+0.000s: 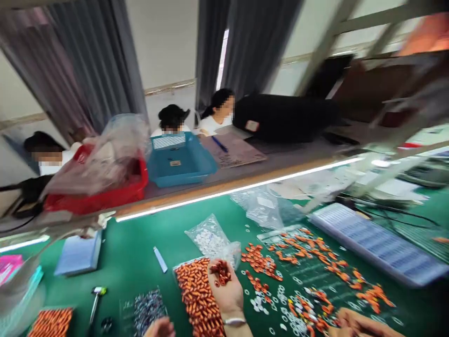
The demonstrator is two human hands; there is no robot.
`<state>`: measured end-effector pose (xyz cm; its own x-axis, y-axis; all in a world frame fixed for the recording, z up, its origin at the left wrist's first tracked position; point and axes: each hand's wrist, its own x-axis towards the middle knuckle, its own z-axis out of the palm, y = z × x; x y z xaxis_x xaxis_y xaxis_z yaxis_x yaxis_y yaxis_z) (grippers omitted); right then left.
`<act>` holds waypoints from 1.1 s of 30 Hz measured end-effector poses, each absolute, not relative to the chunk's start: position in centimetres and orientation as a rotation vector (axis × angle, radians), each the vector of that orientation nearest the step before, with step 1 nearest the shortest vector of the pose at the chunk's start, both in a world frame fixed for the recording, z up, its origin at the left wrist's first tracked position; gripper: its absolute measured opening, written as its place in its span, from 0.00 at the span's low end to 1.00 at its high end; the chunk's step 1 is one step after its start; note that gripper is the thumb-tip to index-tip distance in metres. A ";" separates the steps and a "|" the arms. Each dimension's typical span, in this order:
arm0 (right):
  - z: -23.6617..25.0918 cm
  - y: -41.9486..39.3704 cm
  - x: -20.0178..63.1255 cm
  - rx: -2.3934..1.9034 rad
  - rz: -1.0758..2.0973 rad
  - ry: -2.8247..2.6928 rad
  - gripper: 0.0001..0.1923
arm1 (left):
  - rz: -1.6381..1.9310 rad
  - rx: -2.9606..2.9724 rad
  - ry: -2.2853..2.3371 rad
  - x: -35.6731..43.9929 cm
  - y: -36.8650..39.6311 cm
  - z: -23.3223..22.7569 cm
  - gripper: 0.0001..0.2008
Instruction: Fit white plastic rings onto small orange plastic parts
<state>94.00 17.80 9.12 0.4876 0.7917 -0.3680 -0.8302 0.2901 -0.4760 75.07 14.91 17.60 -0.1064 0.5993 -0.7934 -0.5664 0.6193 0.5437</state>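
Note:
My right hand (228,292), with a band at the wrist, is palm up and cupped around a small heap of reddish-orange ring-like parts (220,274). Directly beside and partly beneath it lies a tray packed with shiny orange parts (196,295). Only part of my left hand (160,327) shows at the bottom edge, blurred, so its grip is unclear. It is close to a clear bag of small dark parts (149,306). Behind my right hand rests a clear bag of white pieces (210,241). Loose orange parts (259,260) and white rings (282,299) lie to the right.
A co-worker's hands (351,323) are at the lower right, near orange assemblies. A long clear compartment tray (375,243) stands behind them. On the left are a small hammer (94,304) and a blue box (79,252). Red (101,199) and blue bins (180,164) stand beyond the light strip.

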 end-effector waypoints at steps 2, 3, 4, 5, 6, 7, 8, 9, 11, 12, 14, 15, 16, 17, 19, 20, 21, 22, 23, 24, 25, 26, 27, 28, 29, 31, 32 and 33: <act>9.2 16.9 89.8 -0.687 1.250 0.105 0.10 | 1.036 -0.084 1.199 74.6 13.5 17.6 0.10; 9.4 15.9 88.0 -0.696 1.326 0.121 0.10 | 1.078 -0.127 1.121 74.6 13.0 17.7 0.12; 9.9 14.8 86.5 -0.701 1.394 0.128 0.10 | 1.132 -0.161 1.048 74.6 12.7 17.7 0.14; 10.5 13.7 85.1 -0.705 1.452 0.129 0.11 | 1.178 -0.193 0.987 74.7 12.5 17.8 0.17; 11.2 12.7 83.9 -0.707 1.501 0.126 0.12 | 1.221 -0.223 0.942 74.6 12.3 17.8 0.19; 11.9 11.7 82.9 -0.710 1.539 0.120 0.13 | 1.257 -0.250 0.904 74.5 12.1 17.9 0.20; 12.6 11.0 81.9 -0.714 1.566 0.113 0.15 | 1.287 -0.276 0.876 74.2 11.8 18.0 0.20; 13.2 10.4 80.9 -0.720 1.584 0.107 0.16 | 1.314 -0.299 0.853 73.8 11.4 18.1 0.21; 14.1 9.5 79.3 -0.736 1.604 0.093 0.16 | 1.356 -0.338 0.817 72.6 10.5 18.3 0.21; 14.5 9.2 78.6 -0.745 1.612 0.085 0.16 | 1.372 -0.356 0.802 72.0 10.0 18.3 0.21; 15.0 8.6 77.3 -0.765 1.630 0.070 0.15 | 1.394 -0.387 0.777 70.6 9.2 18.4 0.20; 15.3 8.4 76.7 -0.775 1.635 0.064 0.15 | 1.404 -0.401 0.766 69.9 8.9 18.3 0.19; 15.6 8.1 76.1 -0.785 1.636 0.059 0.14 | 1.415 -0.414 0.755 69.2 8.6 18.3 0.19; 15.8 7.8 75.6 -0.794 1.637 0.056 0.14 | 1.429 -0.424 0.741 68.5 8.4 18.3 0.19; 16.4 7.3 74.6 -0.809 1.642 0.051 0.14 | 1.455 -0.442 0.708 67.2 7.9 18.2 0.20; 16.7 7.0 74.1 -0.816 1.650 0.050 0.14 | 1.464 -0.450 0.692 66.5 7.7 18.2 0.20; 17.0 6.8 73.6 -0.823 1.664 0.048 0.15 | 1.470 -0.459 0.675 65.9 7.4 18.2 0.20; 17.2 6.6 73.1 -0.829 1.680 0.048 0.16 | 1.473 -0.468 0.661 65.2 7.2 18.2 0.20; 17.4 6.4 72.5 -0.836 1.696 0.047 0.17 | 1.475 -0.478 0.649 64.6 6.9 18.3 0.20; 17.6 6.3 71.9 -0.841 1.710 0.046 0.18 | 1.478 -0.489 0.638 63.9 6.7 18.3 0.20; 17.7 6.2 71.2 -0.847 1.722 0.044 0.19 | 1.483 -0.498 0.626 63.2 6.5 18.4 0.20; 17.8 6.1 70.5 -0.850 1.733 0.041 0.21 | 1.491 -0.507 0.615 62.4 6.2 18.4 0.20; 17.9 6.1 69.7 -0.853 1.743 0.037 0.22 | 1.501 -0.515 0.603 61.7 6.0 18.5 0.20; 18.0 6.1 68.9 -0.856 1.756 0.030 0.22 | 1.512 -0.522 0.591 60.9 5.8 18.6 0.20; 18.1 6.0 68.1 -0.859 1.769 0.022 0.22 | 1.526 -0.527 0.579 60.2 5.6 18.7 0.21; 18.1 6.0 66.4 -0.864 1.798 0.006 0.22 | 1.556 -0.537 0.559 58.7 5.2 18.8 0.21; 18.1 5.9 65.6 -0.867 1.812 -0.003 0.22 | 1.572 -0.541 0.551 58.0 5.0 18.8 0.21; 18.0 5.9 64.8 -0.871 1.826 -0.011 0.21 | 1.588 -0.545 0.543 57.3 4.8 18.8 0.20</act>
